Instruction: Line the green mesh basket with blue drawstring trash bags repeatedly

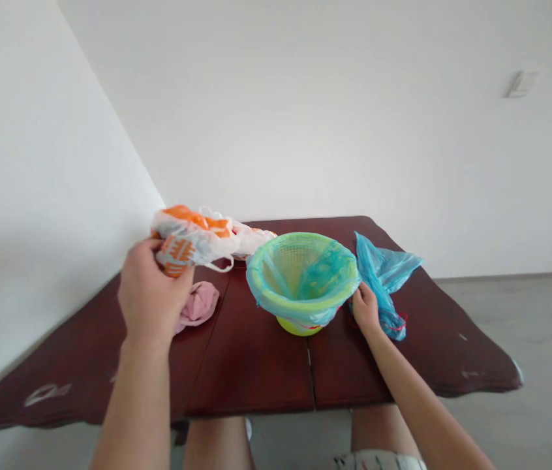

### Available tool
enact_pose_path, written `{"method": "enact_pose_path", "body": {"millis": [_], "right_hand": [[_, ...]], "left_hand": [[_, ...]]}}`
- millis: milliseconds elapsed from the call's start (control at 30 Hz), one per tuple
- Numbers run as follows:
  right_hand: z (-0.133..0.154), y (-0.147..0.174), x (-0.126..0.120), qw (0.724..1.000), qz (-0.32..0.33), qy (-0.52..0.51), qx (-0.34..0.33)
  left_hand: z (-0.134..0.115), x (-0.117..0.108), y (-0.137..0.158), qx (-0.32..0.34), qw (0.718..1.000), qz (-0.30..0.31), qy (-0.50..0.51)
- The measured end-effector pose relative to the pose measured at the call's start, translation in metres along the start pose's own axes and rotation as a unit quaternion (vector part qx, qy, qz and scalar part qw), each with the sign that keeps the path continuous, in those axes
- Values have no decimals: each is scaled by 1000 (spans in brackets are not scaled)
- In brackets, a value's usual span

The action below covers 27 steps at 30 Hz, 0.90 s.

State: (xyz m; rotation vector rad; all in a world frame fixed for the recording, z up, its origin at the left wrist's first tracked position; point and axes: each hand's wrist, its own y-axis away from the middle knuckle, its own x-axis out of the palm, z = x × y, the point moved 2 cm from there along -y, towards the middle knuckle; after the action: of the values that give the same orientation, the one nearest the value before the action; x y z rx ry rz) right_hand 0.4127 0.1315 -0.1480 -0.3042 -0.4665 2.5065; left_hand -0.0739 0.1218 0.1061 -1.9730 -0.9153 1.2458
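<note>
Plain white wall (305, 130) behind; dark red-brown counter (256, 385), seams across its top. Item: green mesh basket (294, 251), standing upright mid-counter, lined with blue film (327, 269) folded over its rim; judged light and springy, best taken by the rim, where the film may slip. Right hand (367, 310): fingers closed on the lined rim at its right side, fingertips partly hidden. Item: white-and-orange plastic bag (198, 238), crumpled, raised above the counter left of the basket; contents cannot be told; probably soft, light and slippery, safer held by its bunched body than by the thin loop. Left hand (156, 287): fingers pinching that bunched body. Also: pink cloth (201, 302) near the left hand; second white bag (256, 238) behind; loose blue bag (378, 274) just beside the right hand.
</note>
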Motion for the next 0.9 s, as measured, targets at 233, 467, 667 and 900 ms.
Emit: {"method": "enact_pose_path", "body": {"millis": [233,467,667,900], "right_hand": [[3,2,-1,1000,12,1,9],[7,0,-1,1000,3,1,11],[9,0,0,1000,8,2,3],[6,0,1,1000,21,12,5]], "left_hand": [[-140,-19,-37,313,944,40,95],[-196,67,-7,537,772,340,20],[-189,130,14,487,702,514,73],[-174,165,34,408,592,691,66]]}}
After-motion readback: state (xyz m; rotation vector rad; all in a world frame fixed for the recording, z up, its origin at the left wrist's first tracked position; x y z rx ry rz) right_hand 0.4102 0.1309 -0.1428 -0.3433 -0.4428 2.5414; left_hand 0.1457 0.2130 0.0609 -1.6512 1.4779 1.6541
